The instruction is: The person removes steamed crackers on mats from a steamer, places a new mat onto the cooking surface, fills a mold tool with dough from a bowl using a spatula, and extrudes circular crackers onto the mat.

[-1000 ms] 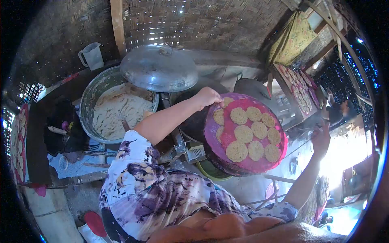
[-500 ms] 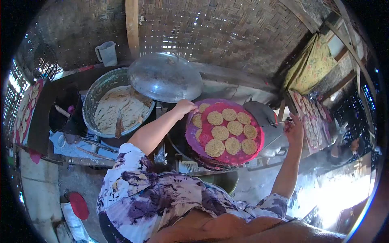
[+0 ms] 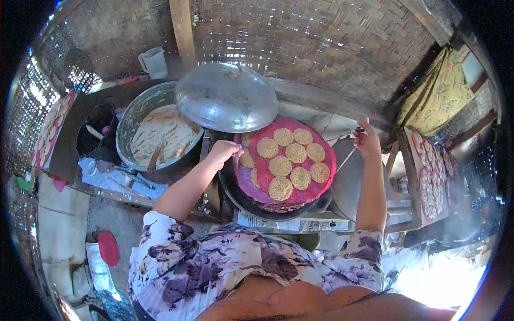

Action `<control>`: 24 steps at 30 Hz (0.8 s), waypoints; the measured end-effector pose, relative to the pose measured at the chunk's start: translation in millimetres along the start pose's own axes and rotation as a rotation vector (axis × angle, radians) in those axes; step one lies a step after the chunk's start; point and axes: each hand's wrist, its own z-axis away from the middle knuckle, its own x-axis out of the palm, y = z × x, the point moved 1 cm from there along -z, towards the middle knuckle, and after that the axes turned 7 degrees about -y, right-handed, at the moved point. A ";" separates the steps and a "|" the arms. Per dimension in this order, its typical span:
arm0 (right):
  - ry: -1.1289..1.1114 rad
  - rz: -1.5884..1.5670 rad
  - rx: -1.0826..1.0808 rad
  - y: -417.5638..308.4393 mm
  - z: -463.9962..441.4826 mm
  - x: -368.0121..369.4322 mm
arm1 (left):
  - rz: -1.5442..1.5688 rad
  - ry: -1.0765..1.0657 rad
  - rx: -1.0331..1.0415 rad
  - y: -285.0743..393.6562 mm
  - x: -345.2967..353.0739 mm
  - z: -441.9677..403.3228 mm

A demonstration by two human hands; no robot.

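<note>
The left hand (image 3: 226, 152) is closed, with its fingertips pinching the left edge of the stack of round sheets. The right hand (image 3: 367, 140) is closed around a thin metal stick (image 3: 345, 160). The stick slants down, and its low end is at the right edge of the stack.

The top sheet is a round pink sheet (image 3: 323, 138) with nine flat, round, yellowish cakes (image 3: 296, 153) on it. A purple sheet (image 3: 241, 174) peeks out on the left, with bits of more cakes showing. The stack sits over a big black pan (image 3: 229, 190), between the two hands. I can't tell if it touches the bottom of the pan.

To the left, a big bowl (image 3: 126, 123) of white dough (image 3: 163, 134) stands on the dark desk (image 3: 68, 150). A brown wooden stick (image 3: 155, 159) pokes out of the dough. A shiny silver lid (image 3: 227, 99) hides a bit of the bowl's right side. Behind the bowl is a clear jug (image 3: 155, 63). Down on the left is a white sack (image 3: 100, 267), and any words on it are too blurry to read.
</note>
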 end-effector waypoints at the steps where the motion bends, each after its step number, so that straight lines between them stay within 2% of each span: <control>1: 0.003 -0.001 0.017 6.6 -11.8 1.9 | 0.009 0.000 -0.037 0.3 2.8 6.7; 6: -0.028 -0.014 0.021 42.8 -50.8 25.1 | 0.168 0.020 -0.298 -23.1 8.4 28.5; 11: 0.009 0.037 0.029 77.3 -88.0 26.9 | 0.301 -0.080 -0.315 -46.0 20.0 54.5; 13: 0.018 0.045 0.060 80.3 -84.8 27.5 | 0.354 -0.016 -0.350 -50.2 29.0 61.7; 16: -0.005 0.055 0.067 84.5 -85.4 21.8 | 0.308 -0.065 -0.268 -47.5 39.0 87.4; 19: -0.054 0.094 0.072 88.5 -93.0 16.7 | 0.365 -0.049 -0.344 -49.9 45.4 101.1; 24: -0.055 0.189 0.059 86.6 -100.6 24.9 | 0.320 -0.160 -0.382 -56.9 46.9 111.9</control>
